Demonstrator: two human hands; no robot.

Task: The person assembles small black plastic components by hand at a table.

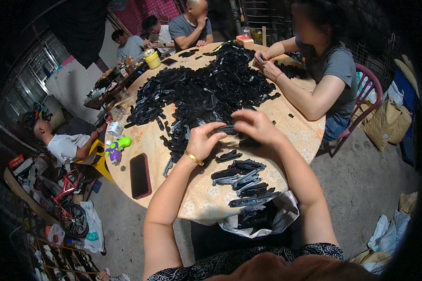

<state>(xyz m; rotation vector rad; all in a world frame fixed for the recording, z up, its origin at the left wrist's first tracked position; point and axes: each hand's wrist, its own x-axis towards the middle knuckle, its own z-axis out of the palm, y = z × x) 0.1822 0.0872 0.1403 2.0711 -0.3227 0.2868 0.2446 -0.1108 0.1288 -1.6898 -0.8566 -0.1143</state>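
Note:
Over the near part of the round table, my left hand [203, 141], with a gold bracelet at the wrist, pinches a narrow black plastic piece [227, 130] between thumb and fingers. My right hand [259, 127] has its bent fingers closed at the other end of this piece. Beyond both hands spreads a big heap of similar black plastic pieces [206, 89]. Between my forearms several more pieces [241, 169] lie in a loose row. At the table's near edge hangs a white bag [288, 213] with dark pieces in it.
Left of my forearm lie a phone [140, 175] and a green-purple toy [117, 149]. A yellow-lidded container [152, 59] stands farther back. A co-worker [330, 70] handles pieces at the right. Other people sit at the far side and left. A small red bicycle [70, 206] stands at left.

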